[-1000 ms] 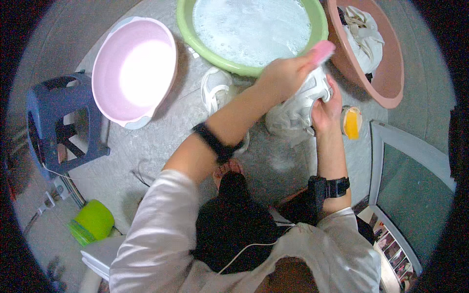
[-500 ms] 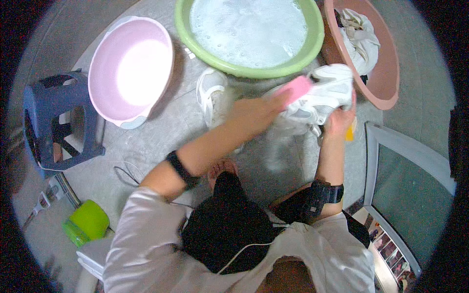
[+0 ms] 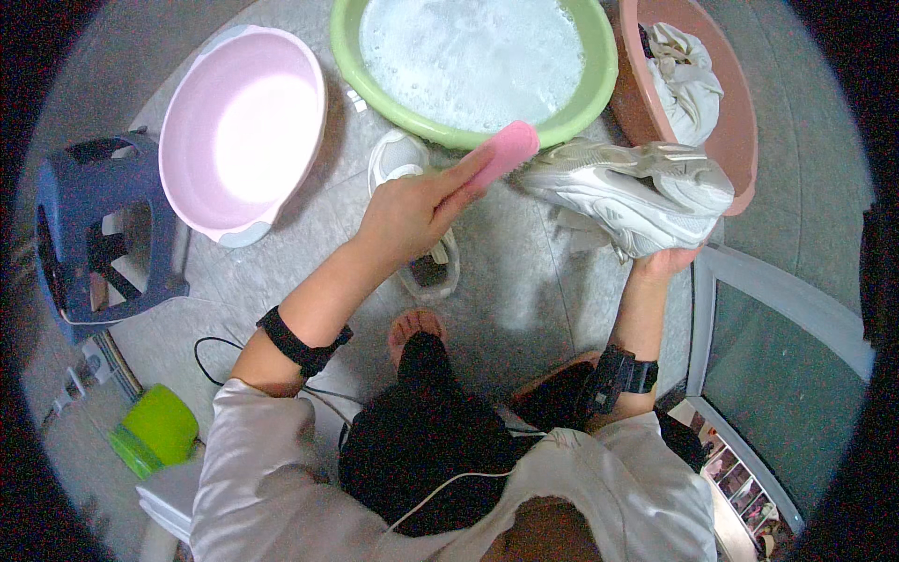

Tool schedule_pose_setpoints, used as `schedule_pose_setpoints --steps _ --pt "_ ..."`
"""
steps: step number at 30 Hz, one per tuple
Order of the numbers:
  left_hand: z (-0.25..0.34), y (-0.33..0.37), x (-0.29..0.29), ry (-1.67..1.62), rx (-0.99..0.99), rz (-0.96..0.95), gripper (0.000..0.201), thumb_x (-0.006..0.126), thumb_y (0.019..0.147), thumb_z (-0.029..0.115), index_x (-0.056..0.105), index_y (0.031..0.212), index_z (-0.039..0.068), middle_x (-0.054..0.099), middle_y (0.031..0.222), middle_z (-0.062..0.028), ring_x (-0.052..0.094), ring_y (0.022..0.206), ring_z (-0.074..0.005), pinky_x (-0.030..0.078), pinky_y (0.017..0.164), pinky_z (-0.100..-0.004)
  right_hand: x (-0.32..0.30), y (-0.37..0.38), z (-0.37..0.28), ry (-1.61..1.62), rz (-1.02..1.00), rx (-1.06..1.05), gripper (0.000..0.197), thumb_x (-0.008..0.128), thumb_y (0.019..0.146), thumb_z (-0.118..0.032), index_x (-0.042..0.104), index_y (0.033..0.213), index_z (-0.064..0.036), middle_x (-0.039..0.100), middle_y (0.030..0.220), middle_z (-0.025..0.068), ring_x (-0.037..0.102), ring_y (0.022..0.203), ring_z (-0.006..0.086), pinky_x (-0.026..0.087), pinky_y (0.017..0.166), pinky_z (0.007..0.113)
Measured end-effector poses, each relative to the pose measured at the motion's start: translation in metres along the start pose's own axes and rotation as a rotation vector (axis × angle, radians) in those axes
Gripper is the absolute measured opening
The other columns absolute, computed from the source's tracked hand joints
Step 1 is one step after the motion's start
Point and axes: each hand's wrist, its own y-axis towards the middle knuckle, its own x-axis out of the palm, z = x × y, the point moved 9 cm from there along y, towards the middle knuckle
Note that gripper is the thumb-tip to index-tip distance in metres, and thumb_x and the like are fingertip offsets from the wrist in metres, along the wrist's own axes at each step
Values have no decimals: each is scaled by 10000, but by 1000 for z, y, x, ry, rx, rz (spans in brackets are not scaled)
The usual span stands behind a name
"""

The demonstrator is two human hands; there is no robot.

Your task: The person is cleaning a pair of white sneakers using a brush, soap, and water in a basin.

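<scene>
My left hand [image 3: 401, 217] is wrapped round the near end of a pink scrub brush [image 3: 510, 148], bristles down. The brush is apart from the shoe, close to the rim of the green basin. My right hand [image 3: 667, 260] grips a white sneaker [image 3: 637, 199] from below and holds it on its side above the floor, sole edge toward the basins. Most of the right fingers are hidden under the shoe. A second white sneaker [image 3: 398, 155] rests on the floor beyond my left hand, which partly covers it.
A green basin [image 3: 375, 94] of foamy water stands ahead. Left of it is a pink basin [image 3: 314, 126], then a blue stool [image 3: 58, 197]. A salmon tub [image 3: 743, 159] with white cloth stands right. A glass-panelled frame [image 3: 707, 309] and a green dustpan-like object [image 3: 159, 426] flank me.
The brush has come off the sneaker and moved left with my left hand. My right hand has turned the sneaker onto its side and shifted it slightly right.
</scene>
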Motion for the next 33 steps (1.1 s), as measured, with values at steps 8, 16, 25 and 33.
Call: schedule_pose_setpoints --steps 8,16,25,33 --pt "-2 -3 11 -63 15 -52 411 409 851 375 384 1243 253 567 653 -158 563 576 -334 446 513 -400 -23 -14 -14 -56 241 -75 527 433 817 -395 382 1239 -85 331 1310 129 300 1193 341 197 992 517" --pt "27 17 40 6 20 -222 387 383 855 404 427 1210 259 588 723 -170 577 655 -334 455 575 -415 4 -18 27 -77 131 32 545 472 791 -368 382 1225 -52 377 1271 144 327 1181 323 199 994 503" --pt "-18 -14 -42 -164 -40 206 383 522 825 200 459 1202 177 593 908 -177 618 706 -239 464 643 -294 -23 -39 123 -1080 727 437 453 572 722 -241 466 1093 -4 530 1061 97 510 942 209 418 772 315" --pt "21 -33 -20 39 39 58 385 540 799 226 482 1177 189 580 700 -175 586 603 -300 463 530 -380 -27 -51 186 -1097 565 431 477 583 766 -272 464 1130 13 494 1134 121 440 1075 266 328 926 348"
